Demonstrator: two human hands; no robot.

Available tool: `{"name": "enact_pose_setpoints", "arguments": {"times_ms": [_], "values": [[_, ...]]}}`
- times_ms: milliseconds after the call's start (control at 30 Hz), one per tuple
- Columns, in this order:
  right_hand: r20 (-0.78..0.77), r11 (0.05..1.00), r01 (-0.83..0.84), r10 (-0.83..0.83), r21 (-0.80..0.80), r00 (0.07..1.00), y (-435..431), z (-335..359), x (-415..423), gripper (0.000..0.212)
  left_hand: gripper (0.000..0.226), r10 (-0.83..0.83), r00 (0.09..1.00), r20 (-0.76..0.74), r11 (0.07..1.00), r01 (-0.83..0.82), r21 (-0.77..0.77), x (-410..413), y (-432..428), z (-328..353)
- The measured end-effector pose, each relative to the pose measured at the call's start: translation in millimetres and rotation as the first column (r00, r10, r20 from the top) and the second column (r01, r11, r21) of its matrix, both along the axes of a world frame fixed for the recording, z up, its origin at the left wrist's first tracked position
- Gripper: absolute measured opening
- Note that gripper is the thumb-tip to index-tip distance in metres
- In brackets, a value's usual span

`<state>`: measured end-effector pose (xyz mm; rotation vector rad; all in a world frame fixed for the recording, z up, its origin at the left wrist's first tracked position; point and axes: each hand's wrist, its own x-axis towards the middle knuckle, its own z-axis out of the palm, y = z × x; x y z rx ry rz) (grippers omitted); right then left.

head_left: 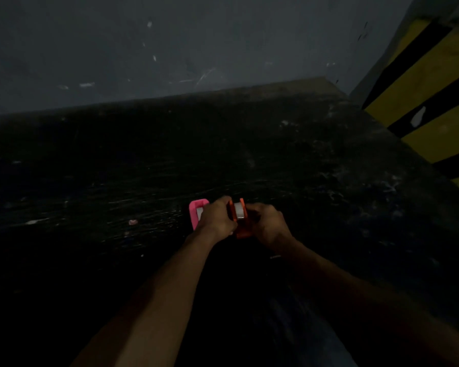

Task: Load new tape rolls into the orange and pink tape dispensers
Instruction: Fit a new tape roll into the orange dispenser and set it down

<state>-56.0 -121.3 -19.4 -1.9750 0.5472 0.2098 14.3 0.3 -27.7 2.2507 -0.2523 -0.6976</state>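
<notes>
From the head camera, both hands meet over a dark, scuffed table (329, 160) in dim light. The left hand (217, 218) and the right hand (266, 223) close on the orange dispenser (241, 231) from either side, fingers curled round its walls. A pale tape roll (239, 211) sits between those orange walls, just between the two hands. Whether the fingertips pinch the roll itself or only the casing cannot be told; the picture is too dark and small there.

The pink dispenser (195, 211) rests on the table just beyond the left hand, partly hidden by it, with something pale inside that looks like a roll already in place.

The step in hand appears to be seating the roll in the orange dispenser. The next move likely calls for steadying the casing with one hand while the other presses the roll home and draws the free end toward the cutter.

No brand, label or writing can be read.
</notes>
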Motion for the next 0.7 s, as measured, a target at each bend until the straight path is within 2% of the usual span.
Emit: {"name": "enact_pose_setpoints", "arguments": {"times_ms": [100,200,333,500,600,700], "values": [[-0.021,1.000,-0.016,0.016,0.021,1.000,-1,-9,16,0.039,0.076,0.019,1.000,-0.010,1.000,-0.019,0.019,14,-3,-8],[0.004,0.994,-0.079,0.080,-0.069,0.997,-3,-20,27,0.040,0.074,0.036,0.999,0.009,0.999,-0.036,0.033,23,-4,-17],[0.006,0.978,-0.111,0.114,-0.177,0.993,-2,-28,34,0.038,0.060,0.019,0.999,0.046,0.997,-0.023,0.071,29,-6,-19],[0.009,0.959,-0.133,0.140,-0.249,0.990,-5,-22,33,0.050,0.055,0.022,1.000,0.021,0.998,-0.023,0.056,33,-11,-20],[0.040,0.893,-0.212,0.248,-0.397,0.968,-5,-15,30,0.055,0.048,0.024,0.999,0.039,0.996,-0.027,0.085,33,-14,-20],[0.012,0.823,-0.295,0.344,-0.485,0.939,-6,-5,30,0.050,0.034,0.018,0.998,0.059,0.990,-0.026,0.135,34,-18,-18]]}}
